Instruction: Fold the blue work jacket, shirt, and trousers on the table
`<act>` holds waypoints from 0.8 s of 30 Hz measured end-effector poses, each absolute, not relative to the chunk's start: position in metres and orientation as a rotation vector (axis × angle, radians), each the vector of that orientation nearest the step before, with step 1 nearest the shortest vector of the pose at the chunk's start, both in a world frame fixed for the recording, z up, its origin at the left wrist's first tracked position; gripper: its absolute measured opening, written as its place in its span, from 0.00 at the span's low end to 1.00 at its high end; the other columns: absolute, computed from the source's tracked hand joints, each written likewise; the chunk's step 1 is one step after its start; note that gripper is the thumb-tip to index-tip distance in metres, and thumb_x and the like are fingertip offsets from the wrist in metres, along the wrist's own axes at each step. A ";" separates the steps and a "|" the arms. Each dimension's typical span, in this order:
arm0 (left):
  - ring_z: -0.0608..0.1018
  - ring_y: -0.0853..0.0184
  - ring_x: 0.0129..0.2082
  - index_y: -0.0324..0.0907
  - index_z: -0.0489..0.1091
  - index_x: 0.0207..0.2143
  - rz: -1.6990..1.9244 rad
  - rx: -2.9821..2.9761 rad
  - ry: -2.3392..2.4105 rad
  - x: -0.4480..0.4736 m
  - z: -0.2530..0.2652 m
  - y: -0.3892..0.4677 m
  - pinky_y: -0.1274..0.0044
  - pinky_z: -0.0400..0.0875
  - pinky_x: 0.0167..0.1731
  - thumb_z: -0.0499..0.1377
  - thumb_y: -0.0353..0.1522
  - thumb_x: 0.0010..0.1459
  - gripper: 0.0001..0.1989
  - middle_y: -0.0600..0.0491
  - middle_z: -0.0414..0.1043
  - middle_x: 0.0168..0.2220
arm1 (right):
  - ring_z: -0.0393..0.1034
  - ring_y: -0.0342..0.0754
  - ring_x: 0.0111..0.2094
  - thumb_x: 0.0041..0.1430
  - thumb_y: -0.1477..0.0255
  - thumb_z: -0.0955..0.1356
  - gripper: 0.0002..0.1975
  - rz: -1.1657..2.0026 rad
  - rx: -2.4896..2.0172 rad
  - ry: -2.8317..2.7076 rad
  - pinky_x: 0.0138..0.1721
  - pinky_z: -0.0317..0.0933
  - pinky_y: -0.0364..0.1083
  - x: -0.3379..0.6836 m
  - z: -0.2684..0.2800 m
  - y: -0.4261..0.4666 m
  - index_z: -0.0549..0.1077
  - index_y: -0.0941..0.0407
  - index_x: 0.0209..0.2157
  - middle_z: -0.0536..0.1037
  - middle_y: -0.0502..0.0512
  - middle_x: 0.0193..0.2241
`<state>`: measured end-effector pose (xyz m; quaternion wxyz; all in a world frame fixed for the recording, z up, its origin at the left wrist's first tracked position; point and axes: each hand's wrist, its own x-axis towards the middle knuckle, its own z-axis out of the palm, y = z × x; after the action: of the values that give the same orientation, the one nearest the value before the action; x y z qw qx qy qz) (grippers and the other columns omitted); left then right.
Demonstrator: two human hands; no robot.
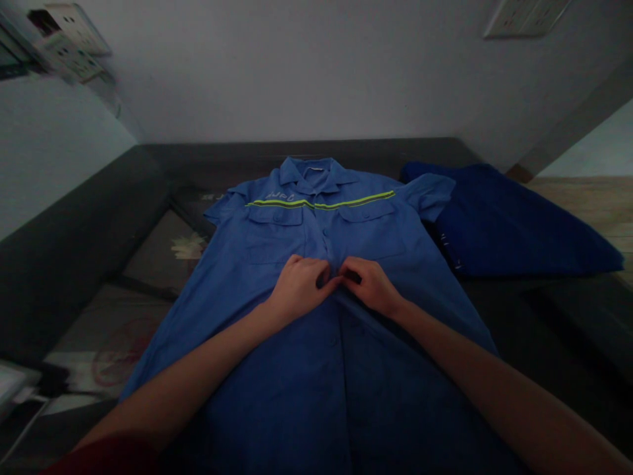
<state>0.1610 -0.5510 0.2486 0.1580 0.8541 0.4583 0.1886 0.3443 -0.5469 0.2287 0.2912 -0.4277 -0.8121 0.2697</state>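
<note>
A blue short-sleeved work shirt lies spread front side up, its collar pointing away from me. A yellow-green stripe crosses the chest above two flap pockets. At the middle of the button placket, my left hand pinches the shirt's front edge between thumb and fingers. My right hand meets it from the other side, also pinching the cloth there. Both thumbs touch or nearly touch, and the fabric is slightly lifted around them. Whatever button sits between the fingertips is hidden. A lower button shows on the placket below my hands.
A folded dark blue cloth lies to the right, partly beneath the shirt's sleeve. Underneath is a dark surface with a raised edge on the left. Wall sockets are at upper left, and another socket plate is at upper right.
</note>
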 end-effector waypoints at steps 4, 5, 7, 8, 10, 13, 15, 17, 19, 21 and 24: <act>0.67 0.71 0.23 0.40 0.63 0.25 0.535 2.382 1.305 0.163 0.247 -0.551 0.75 0.56 0.33 0.53 0.33 0.59 0.10 0.58 0.65 0.22 | 0.63 0.43 0.28 0.55 0.78 0.67 0.07 0.729 -1.132 -2.164 0.31 0.55 0.43 0.343 0.231 -0.548 0.67 0.57 0.25 0.69 0.49 0.24; 0.66 0.72 0.22 0.40 0.62 0.24 0.535 2.357 1.295 0.162 0.246 -0.551 0.76 0.55 0.32 0.53 0.32 0.59 0.10 0.59 0.64 0.21 | 0.63 0.43 0.27 0.55 0.78 0.68 0.07 0.734 -1.122 -2.164 0.31 0.54 0.43 0.343 0.231 -0.548 0.67 0.57 0.25 0.69 0.49 0.24; 0.63 0.73 0.20 0.40 0.59 0.22 0.532 2.307 1.277 0.162 0.246 -0.549 0.77 0.54 0.29 0.53 0.31 0.57 0.11 0.60 0.60 0.19 | 0.63 0.43 0.28 0.56 0.78 0.68 0.07 0.745 -1.102 -2.158 0.31 0.55 0.42 0.344 0.231 -0.548 0.67 0.57 0.25 0.69 0.49 0.25; 0.62 0.73 0.20 0.41 0.58 0.21 0.527 2.282 1.270 0.161 0.247 -0.548 0.77 0.53 0.27 0.53 0.31 0.57 0.12 0.60 0.59 0.18 | 0.62 0.43 0.28 0.56 0.77 0.68 0.08 0.754 -1.097 -2.149 0.31 0.55 0.42 0.344 0.232 -0.548 0.67 0.57 0.25 0.69 0.49 0.25; 0.61 0.73 0.20 0.41 0.57 0.20 0.513 2.233 1.262 0.160 0.248 -0.545 0.77 0.51 0.25 0.52 0.31 0.57 0.13 0.60 0.57 0.18 | 0.63 0.43 0.27 0.57 0.76 0.67 0.08 0.777 -1.096 -2.123 0.31 0.55 0.42 0.345 0.232 -0.548 0.67 0.57 0.24 0.69 0.49 0.24; 0.62 0.73 0.20 0.41 0.57 0.20 0.495 2.170 1.248 0.157 0.249 -0.543 0.78 0.50 0.24 0.52 0.31 0.56 0.12 0.60 0.57 0.18 | 0.63 0.43 0.27 0.58 0.72 0.67 0.09 0.825 -1.107 -2.084 0.30 0.55 0.42 0.346 0.233 -0.546 0.68 0.57 0.24 0.70 0.49 0.24; 0.62 0.73 0.21 0.41 0.58 0.21 0.492 2.144 1.236 0.156 0.249 -0.541 0.78 0.51 0.23 0.52 0.31 0.56 0.11 0.60 0.57 0.18 | 0.63 0.43 0.27 0.58 0.70 0.67 0.10 0.868 -1.119 -2.057 0.29 0.55 0.42 0.347 0.234 -0.545 0.68 0.57 0.24 0.70 0.49 0.23; 0.62 0.74 0.21 0.40 0.59 0.20 0.495 2.135 1.220 0.155 0.249 -0.541 0.79 0.51 0.23 0.52 0.31 0.55 0.11 0.60 0.57 0.19 | 0.63 0.42 0.26 0.58 0.68 0.68 0.10 0.932 -1.128 -2.030 0.29 0.55 0.42 0.347 0.235 -0.544 0.68 0.57 0.24 0.69 0.48 0.23; 0.62 0.74 0.21 0.40 0.58 0.20 0.491 2.123 1.208 0.155 0.250 -0.540 0.79 0.51 0.23 0.52 0.31 0.54 0.11 0.60 0.57 0.19 | 0.63 0.42 0.26 0.57 0.68 0.68 0.10 1.010 -1.130 -2.006 0.28 0.55 0.41 0.347 0.235 -0.543 0.69 0.57 0.25 0.70 0.48 0.22; 0.61 0.74 0.20 0.41 0.58 0.20 0.473 2.098 1.206 0.156 0.251 -0.540 0.79 0.51 0.23 0.52 0.31 0.54 0.11 0.60 0.56 0.18 | 0.62 0.42 0.25 0.57 0.68 0.68 0.10 1.071 -1.132 -1.990 0.28 0.55 0.41 0.347 0.235 -0.542 0.69 0.57 0.25 0.69 0.47 0.22; 0.60 0.74 0.20 0.41 0.56 0.19 0.443 2.076 1.192 0.156 0.250 -0.539 0.79 0.50 0.22 0.52 0.32 0.53 0.11 0.60 0.54 0.18 | 0.62 0.41 0.25 0.56 0.69 0.67 0.09 1.104 -1.133 -1.981 0.27 0.55 0.41 0.346 0.235 -0.541 0.68 0.57 0.25 0.68 0.47 0.21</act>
<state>0.1556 -0.5386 0.2498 0.3463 0.8000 0.4592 0.1708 0.3464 -0.5408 0.2350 0.2985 -0.4267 -0.7457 0.4157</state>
